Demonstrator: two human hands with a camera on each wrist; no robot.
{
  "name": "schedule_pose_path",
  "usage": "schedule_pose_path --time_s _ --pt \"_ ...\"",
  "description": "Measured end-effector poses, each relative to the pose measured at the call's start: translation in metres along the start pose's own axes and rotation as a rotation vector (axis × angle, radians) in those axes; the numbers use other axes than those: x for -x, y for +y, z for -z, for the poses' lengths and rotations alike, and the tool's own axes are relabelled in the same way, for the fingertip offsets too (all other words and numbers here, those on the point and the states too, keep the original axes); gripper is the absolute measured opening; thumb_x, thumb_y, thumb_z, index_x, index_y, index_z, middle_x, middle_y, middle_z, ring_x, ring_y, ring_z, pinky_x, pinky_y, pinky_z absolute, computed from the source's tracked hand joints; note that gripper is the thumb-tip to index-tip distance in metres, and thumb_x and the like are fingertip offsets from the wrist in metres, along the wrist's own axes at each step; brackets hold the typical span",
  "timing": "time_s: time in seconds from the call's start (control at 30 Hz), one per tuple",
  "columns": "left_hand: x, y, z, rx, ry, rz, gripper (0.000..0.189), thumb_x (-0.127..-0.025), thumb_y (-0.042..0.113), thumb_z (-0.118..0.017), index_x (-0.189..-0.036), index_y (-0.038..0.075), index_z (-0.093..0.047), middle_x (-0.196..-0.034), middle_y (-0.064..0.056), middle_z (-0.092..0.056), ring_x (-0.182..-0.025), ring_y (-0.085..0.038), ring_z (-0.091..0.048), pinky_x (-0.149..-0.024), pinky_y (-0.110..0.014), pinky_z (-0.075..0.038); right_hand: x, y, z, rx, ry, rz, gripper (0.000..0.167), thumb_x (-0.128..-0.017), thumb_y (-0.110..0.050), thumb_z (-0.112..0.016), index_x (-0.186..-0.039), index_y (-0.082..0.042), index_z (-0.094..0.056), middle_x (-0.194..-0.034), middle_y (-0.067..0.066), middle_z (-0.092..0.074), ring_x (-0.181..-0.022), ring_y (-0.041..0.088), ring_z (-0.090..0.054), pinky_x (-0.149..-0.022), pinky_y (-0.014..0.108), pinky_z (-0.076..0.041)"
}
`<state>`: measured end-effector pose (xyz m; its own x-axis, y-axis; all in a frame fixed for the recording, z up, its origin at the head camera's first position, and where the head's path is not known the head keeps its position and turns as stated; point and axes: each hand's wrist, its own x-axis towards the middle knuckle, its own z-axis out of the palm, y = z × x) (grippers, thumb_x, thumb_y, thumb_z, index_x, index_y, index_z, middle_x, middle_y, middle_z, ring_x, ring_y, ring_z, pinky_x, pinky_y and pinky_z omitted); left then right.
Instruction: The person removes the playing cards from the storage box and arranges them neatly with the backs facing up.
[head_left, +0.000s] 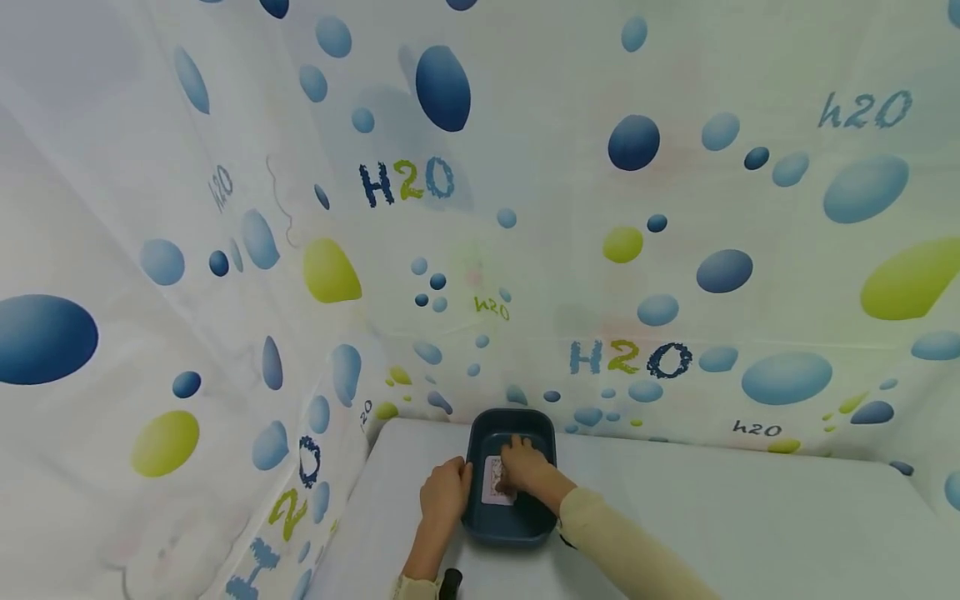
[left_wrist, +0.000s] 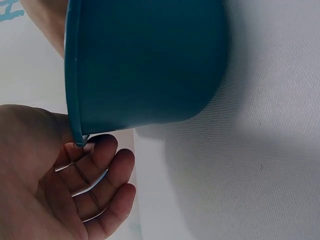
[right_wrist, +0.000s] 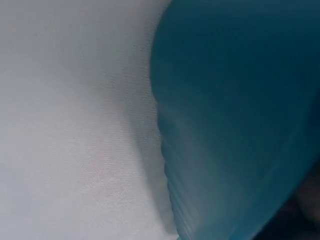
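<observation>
A dark teal plastic basin, rectangular with rounded corners, stands upright on the white table. My left hand pinches its left rim; in the left wrist view the thumb goes over the rim and the curled fingers lie outside, under the lip. Inside the basin is a pale card with a reddish pattern, like a playing card. Reaching over the right rim, my right hand overlaps the card's right edge; whether it pinches the card I cannot tell. The right wrist view is mostly the basin's outer wall.
White cloth covers the table, which extends to the right of the basin. Behind and to the left hangs a white curtain printed with blue and green drops. A dark rounded object shows by the left wrist.
</observation>
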<state>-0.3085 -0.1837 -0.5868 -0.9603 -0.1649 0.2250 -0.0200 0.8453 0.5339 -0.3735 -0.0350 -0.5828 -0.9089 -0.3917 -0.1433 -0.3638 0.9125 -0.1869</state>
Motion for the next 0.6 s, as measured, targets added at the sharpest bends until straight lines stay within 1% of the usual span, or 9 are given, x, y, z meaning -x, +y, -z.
schedule_pose_path --time_s 0.13,0.27,0.37,0.43,0.5,0.6 --pt "-0.001 0.001 0.000 -0.007 -0.014 0.009 0.035 -0.098 0.021 -0.062 -0.066 0.013 -0.049 -0.057 0.001 -0.042 -0.051 -0.014 -0.039 -0.048 -0.030 -0.028 -0.001 0.002 -0.003 -0.005 0.026 0.009 0.065 -0.079 -0.041 -0.085 -0.125 -0.002 -0.062 -0.126 0.017 -0.054 -0.113 0.033 -0.055 -0.091 0.045 -0.054" --pt "-0.001 0.003 0.002 -0.003 -0.008 0.006 0.035 -0.098 0.021 -0.062 -0.067 0.013 -0.048 -0.058 0.001 -0.042 -0.052 -0.015 -0.039 -0.048 -0.031 -0.028 0.001 0.002 -0.005 0.014 0.079 0.012 0.074 -0.078 -0.041 -0.086 -0.133 -0.004 -0.055 -0.134 0.020 -0.051 -0.120 0.036 -0.054 -0.092 0.046 -0.053" --pt "-0.001 0.003 0.004 0.007 0.005 -0.004 0.035 -0.098 0.020 -0.062 -0.067 0.013 -0.049 -0.058 0.000 -0.042 -0.052 -0.015 -0.039 -0.049 -0.031 -0.028 0.004 0.001 -0.005 0.005 0.127 0.007 0.079 -0.076 -0.040 -0.087 -0.135 -0.005 -0.047 -0.136 0.023 -0.051 -0.121 0.038 -0.054 -0.093 0.048 -0.053" --pt "-0.002 0.003 0.003 0.009 0.006 -0.001 0.035 -0.098 0.020 -0.062 -0.066 0.013 -0.049 -0.058 0.001 -0.042 -0.052 -0.015 -0.039 -0.049 -0.031 -0.028 0.006 -0.001 -0.005 -0.049 0.145 0.000 0.079 -0.075 -0.035 -0.089 -0.134 -0.006 -0.044 -0.132 0.023 -0.053 -0.117 0.039 -0.056 -0.091 0.049 -0.054" --pt "-0.002 0.002 0.002 0.012 0.002 0.004 0.035 -0.098 0.020 -0.062 -0.066 0.013 -0.049 -0.058 0.001 -0.042 -0.052 -0.015 -0.039 -0.049 -0.030 -0.027 0.008 -0.001 -0.006 -0.122 0.145 -0.007 0.077 -0.077 -0.029 -0.088 -0.133 -0.008 -0.041 -0.125 0.023 -0.057 -0.111 0.039 -0.059 -0.087 0.049 -0.054" --pt "-0.001 0.001 0.001 0.015 -0.023 0.028 0.035 -0.099 0.021 -0.060 -0.066 0.013 -0.050 -0.058 0.002 -0.042 -0.052 -0.014 -0.039 -0.050 -0.030 -0.027 0.009 -0.001 -0.008 -0.268 0.128 -0.007 0.066 -0.082 -0.014 -0.082 -0.132 -0.009 -0.038 -0.114 0.022 -0.062 -0.093 0.034 -0.064 -0.076 0.045 -0.056"
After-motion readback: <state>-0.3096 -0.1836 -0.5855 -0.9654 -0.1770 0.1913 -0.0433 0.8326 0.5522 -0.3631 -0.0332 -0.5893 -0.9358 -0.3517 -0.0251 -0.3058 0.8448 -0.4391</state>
